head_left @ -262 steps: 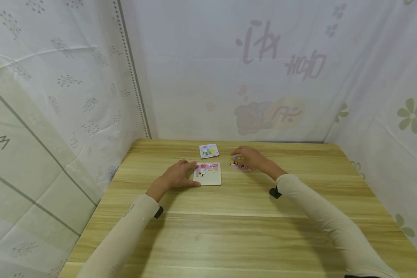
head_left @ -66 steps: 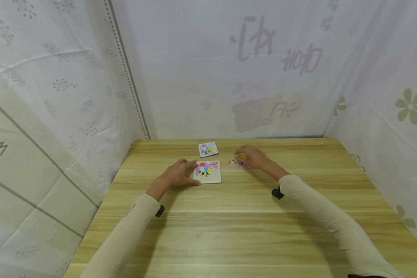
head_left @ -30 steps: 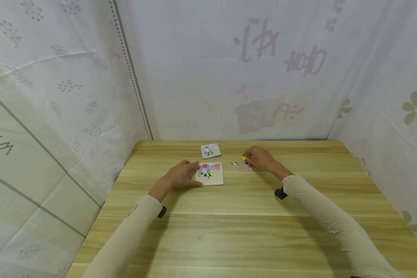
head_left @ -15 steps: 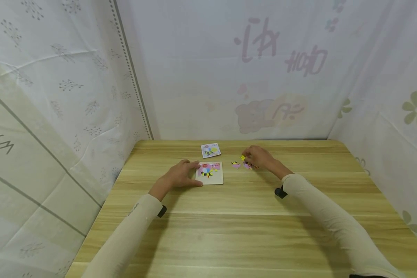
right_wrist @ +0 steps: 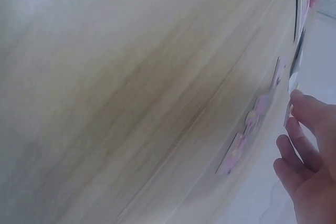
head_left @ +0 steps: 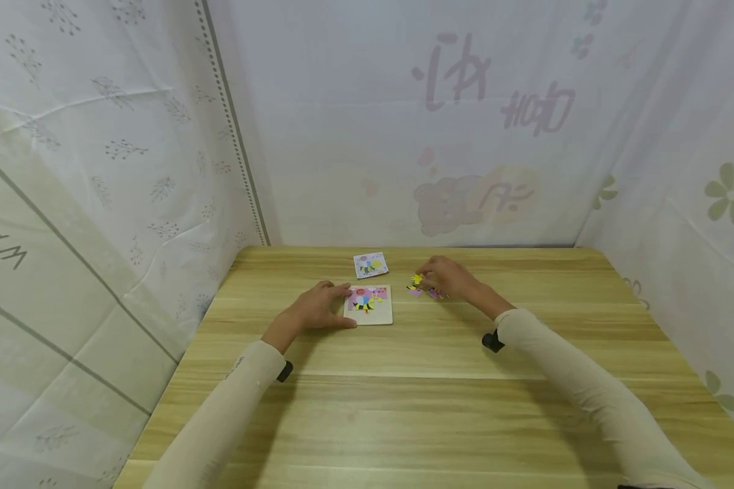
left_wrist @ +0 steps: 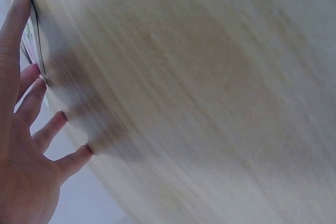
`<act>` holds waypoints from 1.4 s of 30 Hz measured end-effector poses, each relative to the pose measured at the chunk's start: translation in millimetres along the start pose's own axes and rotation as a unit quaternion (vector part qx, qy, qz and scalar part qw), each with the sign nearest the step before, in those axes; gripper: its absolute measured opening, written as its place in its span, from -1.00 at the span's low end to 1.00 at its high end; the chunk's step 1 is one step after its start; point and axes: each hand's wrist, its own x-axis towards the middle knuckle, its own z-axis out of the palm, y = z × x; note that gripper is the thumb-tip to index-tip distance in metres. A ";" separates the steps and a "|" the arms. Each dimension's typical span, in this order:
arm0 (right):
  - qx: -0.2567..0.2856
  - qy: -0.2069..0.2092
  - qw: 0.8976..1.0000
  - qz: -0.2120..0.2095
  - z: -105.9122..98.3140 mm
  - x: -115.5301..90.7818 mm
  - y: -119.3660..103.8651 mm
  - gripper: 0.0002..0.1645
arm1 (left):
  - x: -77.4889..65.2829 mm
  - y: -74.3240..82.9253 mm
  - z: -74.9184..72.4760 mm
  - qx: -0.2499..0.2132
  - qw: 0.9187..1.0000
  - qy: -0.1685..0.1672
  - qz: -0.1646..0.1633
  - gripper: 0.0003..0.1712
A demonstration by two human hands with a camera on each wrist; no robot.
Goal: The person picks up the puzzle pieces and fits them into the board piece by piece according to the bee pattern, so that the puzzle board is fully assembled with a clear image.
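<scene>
A square wooden puzzle board (head_left: 376, 317) lies flat, its upper part covered by pieces that form part of a striped bee on pink. At its left side my left hand (head_left: 313, 307) rests with spread fingers, the thumb touching the front corner and a fingertip the back left; in the left wrist view other fingertips touch the tabletop. My right hand (head_left: 449, 277) pinches a yellow puzzle piece (head_left: 416, 278) between thumb and index finger, right of the board. Beneath that hand lie loose pink puzzle pieces (head_left: 435, 293) and a black, yellow and pink puzzle piece (head_left: 414, 291), partly hidden.
Behind the board lies a small picture card (head_left: 370, 265) showing a bee. All of this is on a wood-grain table (head_left: 367, 421). Printed curtains (head_left: 355, 122) hang around its back and sides.
Striped bee pieces have been added to the board since the oldest frame, and fewer pieces lie loose. Lately my right hand has moved slightly left with the yellow piece. The left hand stays put.
</scene>
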 end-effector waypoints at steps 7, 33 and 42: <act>0.007 0.004 1.000 -0.022 4.5 1.6 -14.5 -0.64 | -1.5 0.1 0.8 -0.007 1.000 0.009 0.007 0.10; 0.027 -0.005 0.997 -0.067 35.1 9.6 -56.3 -0.72 | -3.1 1.1 1.6 -0.006 1.000 0.006 0.000 0.09; 0.013 -0.019 0.997 -0.078 39.2 16.9 -67.5 -0.77 | -1.5 -1.1 1.6 -0.005 1.000 0.004 0.001 0.09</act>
